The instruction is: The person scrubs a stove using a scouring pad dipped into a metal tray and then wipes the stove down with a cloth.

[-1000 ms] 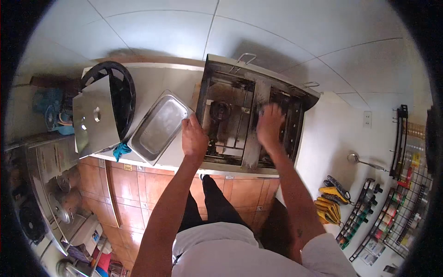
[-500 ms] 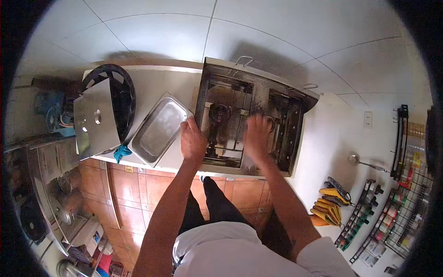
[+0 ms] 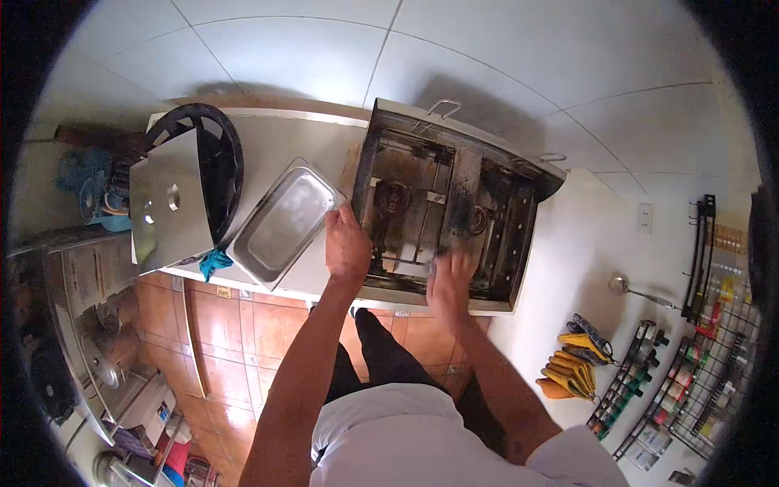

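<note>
My left hand [image 3: 348,247] has its fingers closed on the right edge of a shallow metal pan [image 3: 286,219], which lies tilted across the counter. Beside it stands a dirty two-burner stove [image 3: 462,187] with its inside exposed. My right hand [image 3: 450,286] is over the front middle of the stove, fingers bent down around something small and greyish that I cannot make out. Dark grime and loose specks cover the stove's middle strip and its burners [image 3: 393,197].
At the counter's left, a metal sheet [image 3: 172,203] leans on a black round rack [image 3: 225,154], with a teal cloth [image 3: 215,263] at its foot. A ladle [image 3: 645,292], yellow gloves [image 3: 572,373] and a wire rack [image 3: 690,390] hang on the right wall.
My right hand has moved from the right burner area toward the stove's front middle. My left hand stays at the pan's edge. The view has shifted slightly.
</note>
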{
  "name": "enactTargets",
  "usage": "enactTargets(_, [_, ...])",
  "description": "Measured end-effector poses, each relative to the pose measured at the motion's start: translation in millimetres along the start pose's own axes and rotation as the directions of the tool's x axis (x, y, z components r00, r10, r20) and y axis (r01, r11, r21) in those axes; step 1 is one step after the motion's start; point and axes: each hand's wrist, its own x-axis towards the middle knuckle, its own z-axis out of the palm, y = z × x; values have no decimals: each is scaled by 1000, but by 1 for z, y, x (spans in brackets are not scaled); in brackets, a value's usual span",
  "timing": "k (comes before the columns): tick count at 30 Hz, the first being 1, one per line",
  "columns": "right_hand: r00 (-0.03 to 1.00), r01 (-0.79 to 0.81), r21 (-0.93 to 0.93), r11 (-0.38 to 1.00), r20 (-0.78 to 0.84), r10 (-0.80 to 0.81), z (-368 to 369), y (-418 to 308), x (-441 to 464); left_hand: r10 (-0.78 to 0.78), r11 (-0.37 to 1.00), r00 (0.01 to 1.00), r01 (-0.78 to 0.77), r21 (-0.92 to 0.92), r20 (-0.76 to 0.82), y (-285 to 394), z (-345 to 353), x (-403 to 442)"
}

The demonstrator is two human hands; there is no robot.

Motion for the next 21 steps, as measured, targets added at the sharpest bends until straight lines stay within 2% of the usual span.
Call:
enactTargets(2, [994,69,42,997,-88,-65,11,2,-8,4,1000,999,-5,14,45,2,-8,1])
enactTargets(3, [997,22,-28,999,-74,-24,-3,0,28,7,1000,997,-9,24,78,2,-8,0])
enactTargets(5, [977,70,-62,996,-196,-81,-13,14,112,57,998,998,-57,39,21,-1,-2,-1])
enactTargets(7, [977,40,-49,998,-208,-50,-16,23,160,63,997,998,-63,41,7,-3,0,-3])
enactTargets(10, [991,20,-46,999,-135,-26,-21,13,110,9,1000,1000,-9,6,29,2,-9,1])
enactTargets(12, [979,93,-219,971,-158,-130,-4,2,24,-51,998,998,52,-30,44,8,-12,0])
enactTargets(14, [998,49,-13,999,39,-48,9,4,-30,22,1000,1000,-22,21,7,-1,-3,-3])
enactTargets(15, [998,49,-70,996,-21,-51,1,2,-11,59,997,998,-58,55,-12,-5,2,-2])
enactTargets(17, [990,19,-174,985,-131,-42,-17,-3,55,42,999,998,-42,-3,-38,-2,-1,-1])
enactTargets(19, [963,52,-167,985,-253,-94,-10,26,140,36,999,999,-37,-32,-28,2,-4,1])
enactTargets(21, [964,67,-121,990,-248,-95,-14,33,161,23,999,1000,-23,-39,19,3,-8,1])
